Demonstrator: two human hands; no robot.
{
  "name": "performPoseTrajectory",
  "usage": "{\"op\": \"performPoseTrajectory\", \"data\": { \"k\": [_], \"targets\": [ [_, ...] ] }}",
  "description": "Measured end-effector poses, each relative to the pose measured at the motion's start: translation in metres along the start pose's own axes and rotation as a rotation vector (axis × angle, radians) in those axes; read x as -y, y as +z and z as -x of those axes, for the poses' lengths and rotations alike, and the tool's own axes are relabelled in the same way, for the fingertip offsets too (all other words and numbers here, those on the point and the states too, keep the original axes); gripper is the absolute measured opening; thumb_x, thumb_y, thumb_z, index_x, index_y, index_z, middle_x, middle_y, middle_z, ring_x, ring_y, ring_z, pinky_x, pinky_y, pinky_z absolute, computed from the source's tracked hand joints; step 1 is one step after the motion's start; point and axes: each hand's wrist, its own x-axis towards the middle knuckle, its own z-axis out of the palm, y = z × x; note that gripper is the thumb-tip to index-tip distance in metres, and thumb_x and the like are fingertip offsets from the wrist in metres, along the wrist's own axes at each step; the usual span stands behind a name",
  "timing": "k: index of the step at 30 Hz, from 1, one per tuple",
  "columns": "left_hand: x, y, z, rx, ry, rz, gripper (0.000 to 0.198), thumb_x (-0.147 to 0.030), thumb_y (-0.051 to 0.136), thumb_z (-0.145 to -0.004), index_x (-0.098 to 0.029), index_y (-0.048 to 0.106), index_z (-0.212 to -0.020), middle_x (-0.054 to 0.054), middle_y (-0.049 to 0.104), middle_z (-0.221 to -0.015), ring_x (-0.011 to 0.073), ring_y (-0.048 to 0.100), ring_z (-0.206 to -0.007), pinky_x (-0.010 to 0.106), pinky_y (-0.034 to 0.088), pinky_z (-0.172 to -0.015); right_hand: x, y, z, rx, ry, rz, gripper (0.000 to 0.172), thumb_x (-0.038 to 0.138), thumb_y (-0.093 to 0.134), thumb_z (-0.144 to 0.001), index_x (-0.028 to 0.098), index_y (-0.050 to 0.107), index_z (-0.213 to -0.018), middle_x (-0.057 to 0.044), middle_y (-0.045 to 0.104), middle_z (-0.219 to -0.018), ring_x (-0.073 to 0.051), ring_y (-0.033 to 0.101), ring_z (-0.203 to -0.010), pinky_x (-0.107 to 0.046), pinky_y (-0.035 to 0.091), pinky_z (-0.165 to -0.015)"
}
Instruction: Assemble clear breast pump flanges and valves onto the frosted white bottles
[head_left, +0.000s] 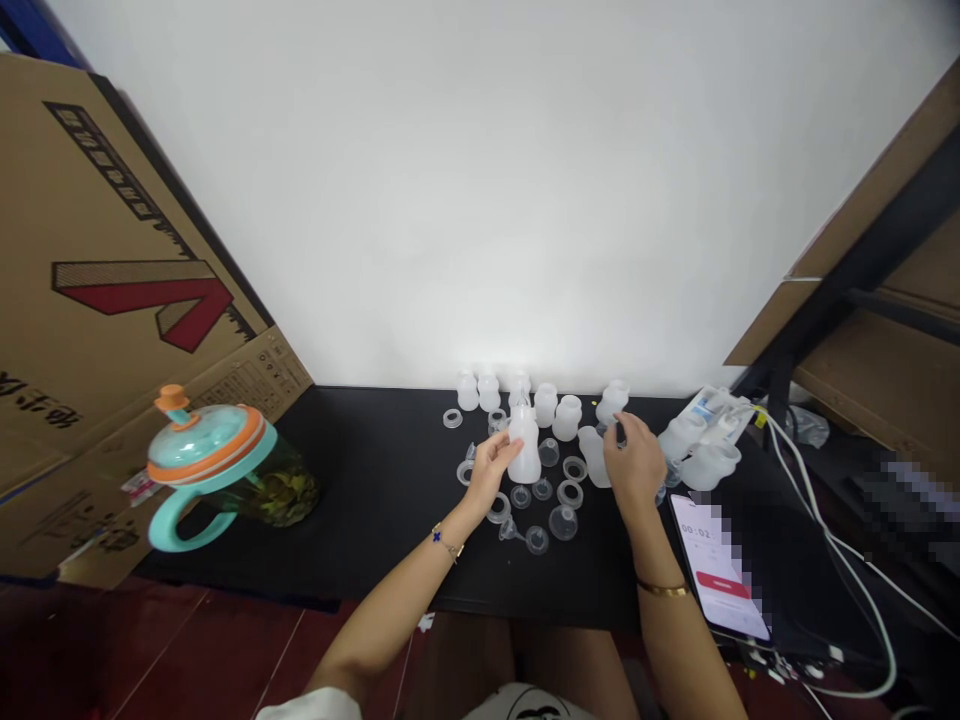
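Note:
On a black table [375, 520] my left hand [491, 470] is wrapped round an upright translucent white bottle [526, 452]. My right hand [634, 460] is closed with fingertips pinched on a small part near another translucent bottle [594, 455]; what it pinches is too small to name. Several more translucent bottles [555, 405] stand in a row by the wall. Clear rings and small funnel-shaped caps [559, 505] lie scattered between and in front of my hands.
A large jug with a teal handle and orange-rimmed lid [217, 470] stands at the left, before a leaning cardboard box [112, 300]. A phone showing a timer [720, 565] lies at the right. White cables [840, 550] and a dark shelf frame [847, 290] are at the right.

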Motion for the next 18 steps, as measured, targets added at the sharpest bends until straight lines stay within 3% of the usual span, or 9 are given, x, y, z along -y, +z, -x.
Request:
{"op": "performPoseTrajectory", "data": {
  "k": [2,8,18],
  "targets": [
    [0.0,0.0,0.0,-0.001,-0.002,-0.007,0.048,-0.055,0.069,-0.081,-0.014,0.074,-0.106,0.008,0.074,-0.093,0.023,0.066,-0.085,0.029,0.05,-0.072,-0.008,-0.003,-0.004,0.032,0.058,0.115,0.038,0.025,0.046,-0.092,0.014,0.066,-0.123,-0.014,0.065,-0.128,-0.028,0.06,-0.109,-0.038,0.043,-0.093],
    [0.002,0.0,0.001,-0.005,0.004,-0.018,0.048,-0.056,0.069,-0.08,-0.015,0.074,-0.107,0.008,0.075,-0.096,0.023,0.067,-0.085,0.029,0.05,-0.073,-0.016,-0.008,-0.007,0.295,0.146,0.354,0.034,0.031,0.055,-0.09,0.017,0.069,-0.118,-0.015,0.069,-0.114,-0.031,0.063,-0.106,-0.04,0.046,-0.082],
    [0.003,-0.001,0.0,0.008,0.02,0.024,0.042,-0.051,0.07,-0.082,-0.017,0.074,-0.107,0.007,0.075,-0.1,0.0241,0.068,-0.091,0.03,0.051,-0.078,-0.017,-0.01,-0.006,0.36,0.19,0.383,0.042,0.026,0.054,-0.09,0.019,0.061,-0.131,-0.015,0.065,-0.121,-0.032,0.064,-0.104,-0.037,0.048,-0.077]
  ]
}}
